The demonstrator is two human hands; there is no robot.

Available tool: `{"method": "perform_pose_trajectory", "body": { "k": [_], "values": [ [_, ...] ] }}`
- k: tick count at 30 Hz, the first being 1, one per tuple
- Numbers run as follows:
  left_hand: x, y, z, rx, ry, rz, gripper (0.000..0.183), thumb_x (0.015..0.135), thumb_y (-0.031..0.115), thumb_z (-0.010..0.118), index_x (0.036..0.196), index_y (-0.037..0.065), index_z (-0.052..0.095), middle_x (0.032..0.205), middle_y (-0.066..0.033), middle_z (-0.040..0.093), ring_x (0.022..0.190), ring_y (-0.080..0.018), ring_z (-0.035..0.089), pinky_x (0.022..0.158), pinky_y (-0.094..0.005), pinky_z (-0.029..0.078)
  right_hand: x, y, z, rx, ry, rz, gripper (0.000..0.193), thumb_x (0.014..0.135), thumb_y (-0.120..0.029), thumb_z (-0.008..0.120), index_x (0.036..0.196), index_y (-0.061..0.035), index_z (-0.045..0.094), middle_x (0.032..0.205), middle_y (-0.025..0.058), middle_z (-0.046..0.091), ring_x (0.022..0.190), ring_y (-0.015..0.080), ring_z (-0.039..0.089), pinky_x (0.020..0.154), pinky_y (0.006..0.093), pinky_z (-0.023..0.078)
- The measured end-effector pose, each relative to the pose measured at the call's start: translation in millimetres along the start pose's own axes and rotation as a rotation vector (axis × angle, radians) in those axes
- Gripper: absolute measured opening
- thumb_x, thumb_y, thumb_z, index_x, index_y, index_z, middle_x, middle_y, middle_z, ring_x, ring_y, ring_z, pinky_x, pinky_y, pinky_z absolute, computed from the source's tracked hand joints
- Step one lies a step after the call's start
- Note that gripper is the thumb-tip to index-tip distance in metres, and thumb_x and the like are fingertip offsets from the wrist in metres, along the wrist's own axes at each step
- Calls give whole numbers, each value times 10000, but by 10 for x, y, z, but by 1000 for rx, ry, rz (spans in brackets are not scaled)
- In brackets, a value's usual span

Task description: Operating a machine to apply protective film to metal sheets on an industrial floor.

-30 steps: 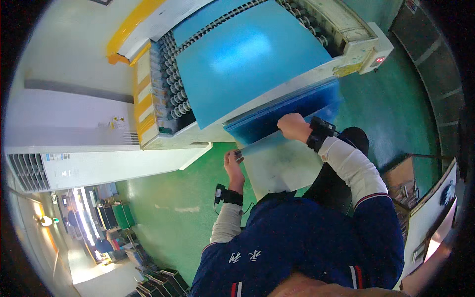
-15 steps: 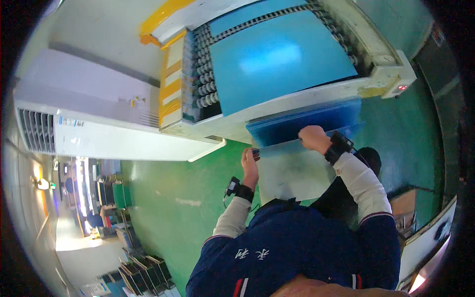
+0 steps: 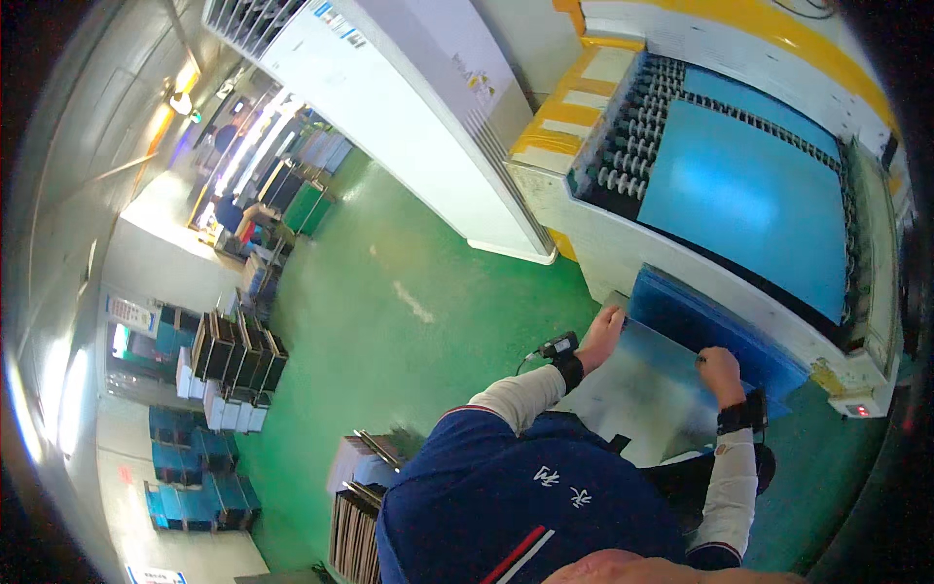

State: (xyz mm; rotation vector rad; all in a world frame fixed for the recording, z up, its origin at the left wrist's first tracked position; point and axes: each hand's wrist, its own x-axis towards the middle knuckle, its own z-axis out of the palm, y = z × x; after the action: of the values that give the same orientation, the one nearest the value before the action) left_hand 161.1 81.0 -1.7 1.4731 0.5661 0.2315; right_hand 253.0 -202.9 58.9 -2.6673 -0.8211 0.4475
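A pale grey, shiny flat sheet (image 3: 623, 394) hangs tilted in front of my body. My left hand (image 3: 601, 338) is closed on its upper left corner. Closer to the sheet's right end, my right hand (image 3: 720, 375) grips the same upper edge. Just beyond the sheet, several blue panels (image 3: 696, 316) stand on edge, leaning against the front of a roller conveyor machine (image 3: 613, 234). Another large blue panel (image 3: 749, 200) lies flat on the rollers. My own body covers the lower part of the grey sheet.
A tall white floor-standing unit (image 3: 409, 107) stands left of the machine. On the green floor (image 3: 389, 302), racks of dark panels (image 3: 238, 350) and blue panels (image 3: 199, 443) line the left wall. A stack of boards (image 3: 355, 526) sits close by my left side. Another person (image 3: 230, 212) is far off.
My view has turned left, so the machine now appears farther right and the wall racks show. Both hands keep hold of the grey sheet. The blue panel still lies on the rollers.
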Motion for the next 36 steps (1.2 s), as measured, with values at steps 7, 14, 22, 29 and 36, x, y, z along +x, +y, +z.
{"method": "perform_pose_trajectory", "body": {
  "k": [7, 14, 22, 29, 36],
  "values": [
    [78, -203, -58, 41, 1, 144, 286, 958, 271, 475, 854, 12, 539, 715, -38, 493, 689, -130, 473, 623, -314, 399, 101, -74, 3, -13, -50, 14, 174, 741, -209, 692, 813, -53, 720, 847, 189, 676, 845, 380, 649, 773, 474, 513],
    [-71, 39, -18, -37, 2, 85, 257, 958, 242, 483, 848, 21, 555, 705, -15, 495, 676, -112, 473, 607, -293, 391, 114, -31, 46, -19, -45, -3, 167, 738, -209, 699, 805, -57, 723, 843, 186, 677, 842, 373, 651, 773, 472, 514],
    [-107, 80, -45, 65, -6, 181, 262, 939, 241, 484, 871, 0, 560, 734, -91, 515, 702, -201, 498, 656, -352, 411, -50, -49, 102, -1, 28, 29, 197, 745, -230, 694, 875, -84, 724, 850, 176, 679, 862, 380, 648, 772, 481, 513],
    [-238, 80, -96, 77, -32, 129, 275, 935, 246, 484, 870, -14, 547, 772, -113, 525, 752, -217, 522, 677, -360, 417, -174, -155, 142, 13, 33, 37, 182, 755, -225, 678, 867, -89, 724, 852, 167, 675, 851, 380, 642, 747, 480, 506],
    [-394, -87, -192, 59, 24, 158, 265, 929, 247, 515, 880, -3, 590, 786, -97, 562, 754, -187, 533, 688, -338, 432, -379, -101, 383, -64, 134, -62, 138, 730, -176, 668, 844, -105, 702, 861, 145, 661, 835, 364, 638, 679, 480, 496]
  ]
}}
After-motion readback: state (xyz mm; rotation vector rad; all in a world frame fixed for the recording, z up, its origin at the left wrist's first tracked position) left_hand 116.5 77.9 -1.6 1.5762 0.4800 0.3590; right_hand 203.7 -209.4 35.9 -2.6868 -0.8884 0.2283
